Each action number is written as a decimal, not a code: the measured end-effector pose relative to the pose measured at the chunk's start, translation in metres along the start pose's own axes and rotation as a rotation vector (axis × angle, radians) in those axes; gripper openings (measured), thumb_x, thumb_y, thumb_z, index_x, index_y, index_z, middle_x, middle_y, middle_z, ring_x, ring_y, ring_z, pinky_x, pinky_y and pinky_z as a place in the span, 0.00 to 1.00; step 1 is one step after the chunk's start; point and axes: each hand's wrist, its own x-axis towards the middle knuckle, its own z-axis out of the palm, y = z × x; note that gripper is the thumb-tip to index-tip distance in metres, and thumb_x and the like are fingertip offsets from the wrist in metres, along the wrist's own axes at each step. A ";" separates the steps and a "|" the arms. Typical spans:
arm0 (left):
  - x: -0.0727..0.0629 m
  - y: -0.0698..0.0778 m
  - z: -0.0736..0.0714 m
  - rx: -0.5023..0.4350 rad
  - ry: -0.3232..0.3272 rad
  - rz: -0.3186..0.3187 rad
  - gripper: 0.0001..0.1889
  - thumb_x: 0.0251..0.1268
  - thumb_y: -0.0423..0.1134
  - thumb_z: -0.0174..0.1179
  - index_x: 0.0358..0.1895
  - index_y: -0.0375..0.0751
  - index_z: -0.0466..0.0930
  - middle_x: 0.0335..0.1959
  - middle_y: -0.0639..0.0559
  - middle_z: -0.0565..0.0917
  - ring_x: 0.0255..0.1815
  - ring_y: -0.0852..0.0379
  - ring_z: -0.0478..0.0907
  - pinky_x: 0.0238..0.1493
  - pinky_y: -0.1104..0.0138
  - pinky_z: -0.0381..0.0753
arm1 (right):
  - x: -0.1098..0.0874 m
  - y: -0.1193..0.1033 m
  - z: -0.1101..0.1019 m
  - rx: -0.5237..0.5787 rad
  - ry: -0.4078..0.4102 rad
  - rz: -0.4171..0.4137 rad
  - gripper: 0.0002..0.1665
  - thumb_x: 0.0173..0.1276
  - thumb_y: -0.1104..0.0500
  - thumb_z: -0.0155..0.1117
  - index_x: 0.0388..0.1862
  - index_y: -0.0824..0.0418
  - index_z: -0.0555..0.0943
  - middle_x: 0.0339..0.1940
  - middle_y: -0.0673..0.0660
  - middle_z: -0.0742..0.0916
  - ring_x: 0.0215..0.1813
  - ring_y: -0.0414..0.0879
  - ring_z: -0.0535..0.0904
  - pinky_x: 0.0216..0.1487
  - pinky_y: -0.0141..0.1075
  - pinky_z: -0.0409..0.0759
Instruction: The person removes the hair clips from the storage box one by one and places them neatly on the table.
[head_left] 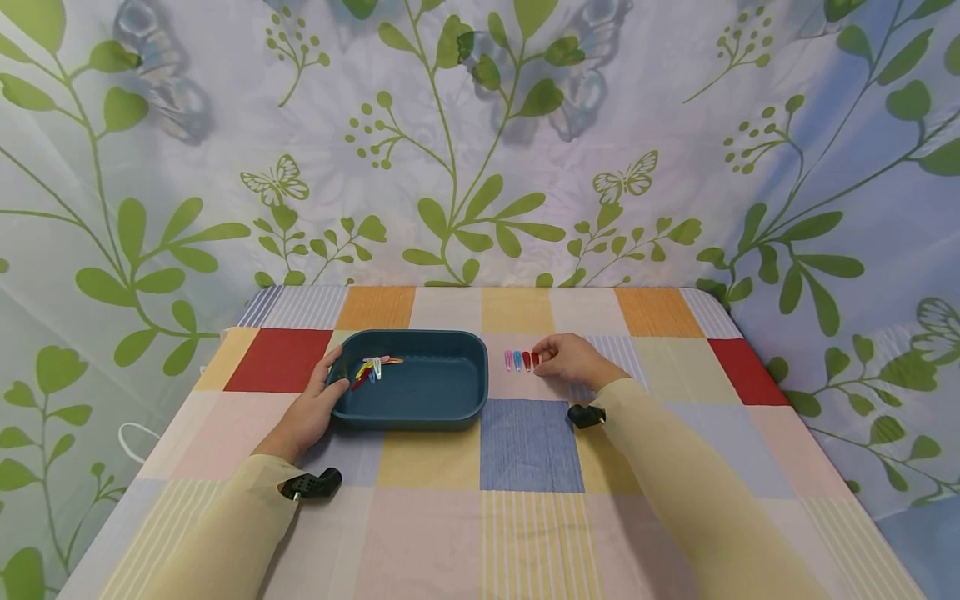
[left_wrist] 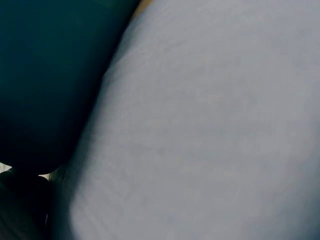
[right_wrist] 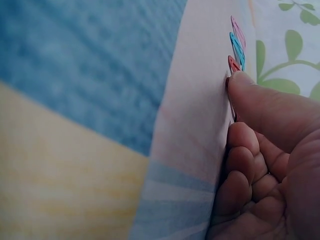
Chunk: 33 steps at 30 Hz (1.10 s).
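Observation:
My left hand (head_left: 311, 412) grips the left end of a dark teal rectangular tub (head_left: 420, 421), its thumb over the rim. In the left wrist view the tub's outer wall (left_wrist: 55, 65) fills the upper left. Inside lie several snap hair clips (head_left: 375, 367) in a small pile, in mixed colours. To the tub's right, a pink hair clip (head_left: 508, 361), a blue hair clip (head_left: 517, 360) and a red hair clip (head_left: 527, 361) lie side by side. At the row's right end my right hand (head_left: 573, 360) pinches a dark red hair clip (head_left: 535, 359), partly hidden by the thumb.
A patchwork-patterned cloth (head_left: 532, 450) covers the table. Behind it hangs a leaf-printed curtain (head_left: 480, 150). A white cable loop (head_left: 131, 442) shows beyond the table's left edge.

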 end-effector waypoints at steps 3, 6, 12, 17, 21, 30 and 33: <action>-0.001 -0.001 0.000 0.004 0.002 -0.004 0.38 0.86 0.49 0.42 0.86 0.73 0.31 0.89 0.43 0.33 0.88 0.30 0.32 0.77 0.23 0.46 | 0.000 -0.001 0.001 0.001 0.002 0.003 0.24 0.67 0.58 0.75 0.60 0.65 0.84 0.42 0.54 0.84 0.44 0.45 0.77 0.45 0.32 0.75; -0.002 -0.001 -0.001 0.009 0.002 -0.012 0.38 0.86 0.50 0.42 0.86 0.74 0.30 0.89 0.43 0.33 0.88 0.30 0.33 0.77 0.23 0.46 | -0.001 -0.002 0.001 0.008 0.000 0.016 0.23 0.70 0.56 0.72 0.61 0.64 0.84 0.45 0.55 0.86 0.46 0.45 0.78 0.47 0.33 0.76; -0.003 -0.001 -0.002 -0.006 0.005 -0.018 0.37 0.86 0.51 0.42 0.86 0.75 0.31 0.89 0.42 0.33 0.88 0.30 0.33 0.76 0.23 0.48 | -0.002 -0.001 0.000 0.012 0.008 0.007 0.22 0.77 0.53 0.64 0.63 0.63 0.84 0.54 0.60 0.89 0.50 0.48 0.83 0.50 0.37 0.82; -0.003 0.000 -0.001 -0.019 0.007 -0.002 0.37 0.86 0.50 0.42 0.86 0.75 0.32 0.89 0.43 0.34 0.88 0.30 0.34 0.77 0.24 0.48 | -0.004 0.001 -0.004 0.059 0.005 0.003 0.22 0.77 0.53 0.64 0.64 0.64 0.83 0.56 0.61 0.89 0.48 0.47 0.84 0.46 0.35 0.84; -0.003 0.001 0.000 -0.013 0.004 -0.014 0.37 0.86 0.50 0.42 0.85 0.76 0.32 0.89 0.43 0.34 0.88 0.30 0.34 0.77 0.24 0.49 | -0.004 -0.003 -0.008 0.102 0.003 0.025 0.22 0.78 0.54 0.63 0.65 0.64 0.81 0.52 0.62 0.88 0.44 0.49 0.84 0.45 0.35 0.84; -0.001 0.001 -0.001 -0.014 0.013 -0.025 0.37 0.85 0.51 0.42 0.85 0.78 0.32 0.89 0.44 0.36 0.88 0.31 0.35 0.77 0.24 0.49 | 0.004 -0.050 -0.017 0.073 0.089 -0.079 0.26 0.80 0.52 0.61 0.70 0.64 0.80 0.64 0.65 0.85 0.65 0.59 0.81 0.68 0.53 0.80; -0.001 0.002 -0.001 -0.010 0.015 -0.023 0.37 0.85 0.50 0.42 0.85 0.77 0.32 0.89 0.44 0.36 0.88 0.31 0.35 0.77 0.24 0.49 | 0.005 -0.074 -0.015 0.092 0.061 -0.137 0.26 0.81 0.53 0.61 0.71 0.63 0.79 0.65 0.64 0.85 0.68 0.59 0.81 0.69 0.53 0.80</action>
